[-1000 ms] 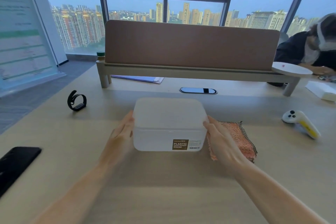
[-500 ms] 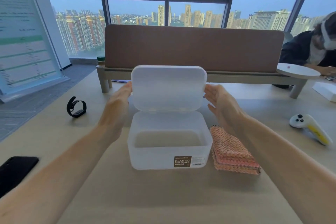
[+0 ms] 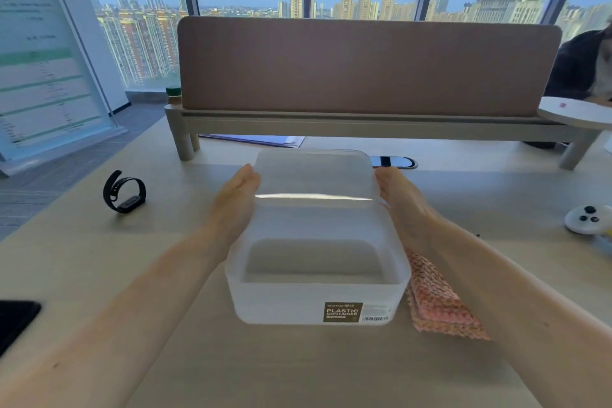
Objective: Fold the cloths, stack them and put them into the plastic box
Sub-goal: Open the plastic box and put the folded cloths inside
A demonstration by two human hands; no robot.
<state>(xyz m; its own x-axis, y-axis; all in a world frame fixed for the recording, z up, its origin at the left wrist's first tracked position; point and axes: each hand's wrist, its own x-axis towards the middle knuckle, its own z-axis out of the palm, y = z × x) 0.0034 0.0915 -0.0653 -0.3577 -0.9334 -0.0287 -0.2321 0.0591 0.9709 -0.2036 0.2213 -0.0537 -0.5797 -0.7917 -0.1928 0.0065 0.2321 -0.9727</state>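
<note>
An open, empty translucent plastic box with a brown label stands on the desk in front of me. Its translucent lid hovers over the box's far edge, carried between my two hands. My left hand presses the lid's left side with straight fingers. My right hand presses the right side the same way. A folded stack of pink-orange cloths lies on the desk against the box's right side, partly hidden by my right forearm.
A black watch band lies at the left, and a black phone at the left edge. A white controller sits at the right. A brown desk divider closes the back; a person sits beyond it at the right.
The lid came off the closed box between both hands, rose upright, and has now tipped flatter and lower behind the box. The box stands open; the cloth stack shows more.
</note>
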